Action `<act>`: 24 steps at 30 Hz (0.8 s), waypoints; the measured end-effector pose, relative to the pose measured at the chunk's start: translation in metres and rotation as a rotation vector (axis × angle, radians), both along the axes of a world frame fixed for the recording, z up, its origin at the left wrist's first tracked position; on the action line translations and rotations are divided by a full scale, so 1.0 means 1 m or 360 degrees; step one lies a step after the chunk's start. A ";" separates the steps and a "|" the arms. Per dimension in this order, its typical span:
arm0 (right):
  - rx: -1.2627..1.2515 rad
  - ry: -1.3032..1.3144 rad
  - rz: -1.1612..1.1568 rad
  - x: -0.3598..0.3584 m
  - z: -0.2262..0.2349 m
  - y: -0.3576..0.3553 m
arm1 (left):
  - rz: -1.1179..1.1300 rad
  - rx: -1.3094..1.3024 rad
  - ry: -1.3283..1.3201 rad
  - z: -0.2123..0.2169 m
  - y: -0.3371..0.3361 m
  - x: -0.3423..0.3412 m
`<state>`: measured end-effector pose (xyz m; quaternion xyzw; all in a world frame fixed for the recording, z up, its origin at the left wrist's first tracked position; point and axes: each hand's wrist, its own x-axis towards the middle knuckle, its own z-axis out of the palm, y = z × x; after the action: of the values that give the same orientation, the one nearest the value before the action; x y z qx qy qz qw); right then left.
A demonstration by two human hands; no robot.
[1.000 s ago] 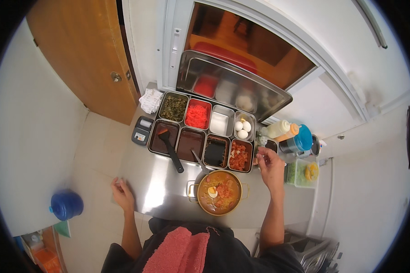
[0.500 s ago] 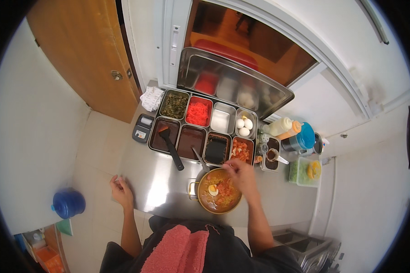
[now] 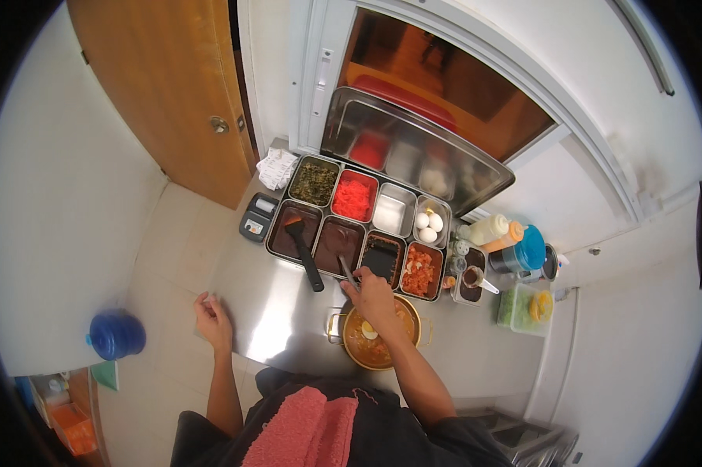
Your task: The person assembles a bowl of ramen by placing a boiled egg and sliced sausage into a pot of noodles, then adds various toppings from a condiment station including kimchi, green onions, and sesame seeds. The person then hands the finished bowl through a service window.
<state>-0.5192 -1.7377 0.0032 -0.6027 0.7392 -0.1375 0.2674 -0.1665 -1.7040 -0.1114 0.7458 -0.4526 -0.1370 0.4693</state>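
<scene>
My right hand (image 3: 372, 297) is closed on the handle of a metal utensil (image 3: 346, 268), whose other end rests in a steel container of dark brown sauce (image 3: 337, 240); its kind is hard to make out. Under my right wrist stands a round brass-coloured pot (image 3: 354, 349) with loop handles. It holds orange broth with noodles, chopped red topping and a halved egg (image 3: 369, 330), partly hidden by my arm. My left hand (image 3: 214, 321) hovers by the counter's left edge, fingers loosely bent and apart, with nothing in it.
A black-handled brush (image 3: 307, 257) lies across another sauce container. Around it are containers of greens (image 3: 314, 180), red strips (image 3: 354, 196), eggs (image 3: 429, 226) and chopped red topping (image 3: 418, 270). Squeeze bottles (image 3: 491, 229) and a clear tub (image 3: 524, 308) stand right; a small printer (image 3: 258, 217) sits left.
My right hand has moved left from above the pot's far right rim to the metal utensil and taken hold of it. The whole view has shifted slightly; my left hand stays by the counter edge.
</scene>
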 end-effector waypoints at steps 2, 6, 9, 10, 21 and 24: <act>-0.0026 -0.0013 0.0033 0.000 -0.002 -0.002 | 0.0013 -0.0005 0.0023 0.000 0.000 0.000; -0.0191 0.0018 0.0056 -0.005 0.006 0.009 | 0.0014 -0.0023 0.0027 0.000 -0.001 -0.001; -0.0286 0.0019 0.0040 -0.006 0.020 0.025 | 0.0019 -0.0020 0.0017 0.001 0.000 -0.002; -0.0319 -0.0005 0.0035 -0.006 0.024 0.030 | 0.0020 -0.0020 0.0015 0.002 0.000 -0.002; -0.0488 -0.0032 0.0000 -0.001 0.042 0.057 | 0.0001 0.0000 0.0044 0.003 -0.001 -0.001; -0.0389 0.0048 0.0008 0.006 0.032 0.065 | 0.0000 -0.0022 0.0035 0.002 -0.001 -0.002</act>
<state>-0.5131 -1.6725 0.0355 -0.6347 0.7193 -0.2168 0.1812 -0.1683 -1.7052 -0.1089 0.7409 -0.4484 -0.1420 0.4793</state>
